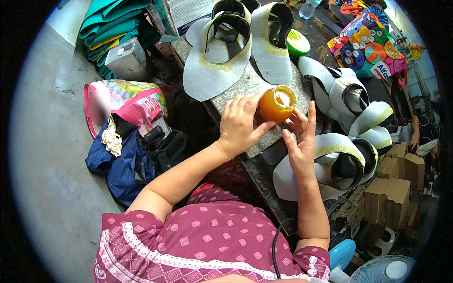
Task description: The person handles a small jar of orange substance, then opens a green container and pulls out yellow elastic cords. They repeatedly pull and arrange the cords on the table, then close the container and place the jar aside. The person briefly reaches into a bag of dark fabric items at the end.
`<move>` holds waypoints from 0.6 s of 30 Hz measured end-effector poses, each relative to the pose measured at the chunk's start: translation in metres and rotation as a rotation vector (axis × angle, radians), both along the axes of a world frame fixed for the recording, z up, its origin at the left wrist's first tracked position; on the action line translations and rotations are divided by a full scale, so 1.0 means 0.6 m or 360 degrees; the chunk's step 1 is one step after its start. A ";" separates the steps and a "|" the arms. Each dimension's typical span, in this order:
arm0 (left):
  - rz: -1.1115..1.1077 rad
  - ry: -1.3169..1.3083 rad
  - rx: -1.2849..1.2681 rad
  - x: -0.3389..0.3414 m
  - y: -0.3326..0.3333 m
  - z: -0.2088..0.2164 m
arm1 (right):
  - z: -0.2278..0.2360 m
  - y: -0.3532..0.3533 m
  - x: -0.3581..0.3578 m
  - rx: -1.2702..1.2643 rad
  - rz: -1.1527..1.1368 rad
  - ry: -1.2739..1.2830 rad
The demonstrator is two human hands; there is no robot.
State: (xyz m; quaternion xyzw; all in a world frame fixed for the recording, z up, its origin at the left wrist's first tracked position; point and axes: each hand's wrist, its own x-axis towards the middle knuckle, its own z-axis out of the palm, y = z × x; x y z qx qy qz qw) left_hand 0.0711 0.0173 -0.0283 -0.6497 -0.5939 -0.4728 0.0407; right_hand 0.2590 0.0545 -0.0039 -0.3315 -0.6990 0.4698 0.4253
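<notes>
A small glass jar (277, 104) of amber, honey-coloured liquid stands on a speckled grey stone slab, its top uncovered. My left hand (239, 120) is curved about its left side, fingers behind and thumb in front, closed on it. On the other side, my right hand (302, 139) has its fingers apart, some of the tips touching or almost touching the jar's lower right. Several grey shoe uppers with yellowish bands along their edges lie around the slab. One shoe upper (203, 75) is behind my left hand, and another upper (288, 177) lies beside my right wrist.
A round green-and-white tub (298, 43) sits behind the uppers. Further right is a colourful patterned bag (373, 45). Left of the table are a metal can (126, 59), a pink bag (151, 101) and dark blue cloth (127, 165). Cardboard boxes (387, 200) and a fan (387, 270) stand at right.
</notes>
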 end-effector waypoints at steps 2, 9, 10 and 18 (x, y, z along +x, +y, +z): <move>0.0009 0.0010 -0.0012 0.000 0.000 0.000 | -0.002 0.001 0.001 0.0016 -0.0005 -0.0017; 0.0001 -0.0003 -0.0062 0.001 -0.002 0.001 | 0.023 -0.006 -0.005 0.0054 -0.0076 -0.0006; -0.0003 0.0011 -0.0058 0.001 -0.002 0.001 | 0.032 -0.007 -0.001 0.0142 -0.0163 -0.0054; -0.0023 0.0002 -0.0015 -0.001 0.000 0.002 | 0.223 -0.042 0.096 0.1300 -0.0485 0.0561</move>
